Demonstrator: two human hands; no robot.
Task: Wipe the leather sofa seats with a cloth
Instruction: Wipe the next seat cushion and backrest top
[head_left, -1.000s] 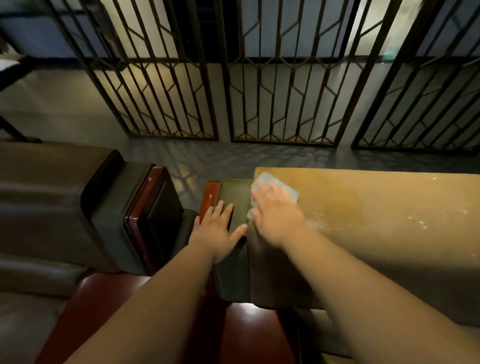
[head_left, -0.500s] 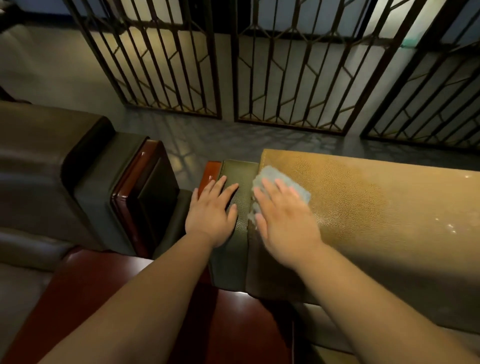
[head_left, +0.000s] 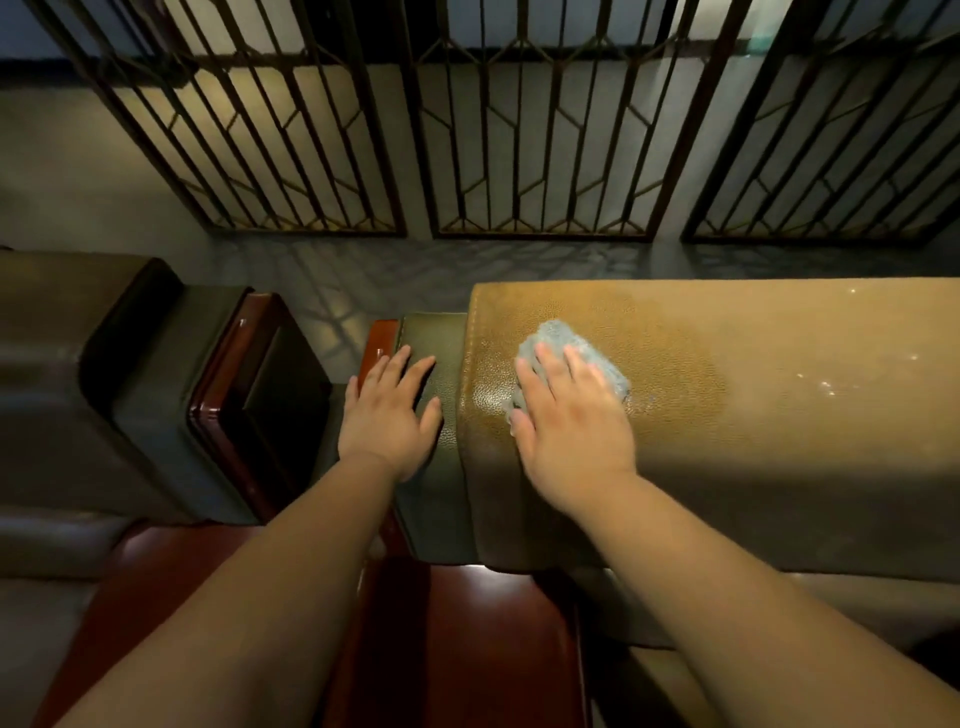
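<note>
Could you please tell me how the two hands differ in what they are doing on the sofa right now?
The right hand presses a pale blue cloth onto the tan leather top; the left hand lies bare, with nothing under it but the darker green armrest panel. The right hand sits farther along the sofa, the left at its end. Both lie flat, fingers straight, palms down.

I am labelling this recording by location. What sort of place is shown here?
Probably an indoor lounge or waiting area: leather sofas with wooden armrests, and metal lattice screens standing on a polished floor.
</note>
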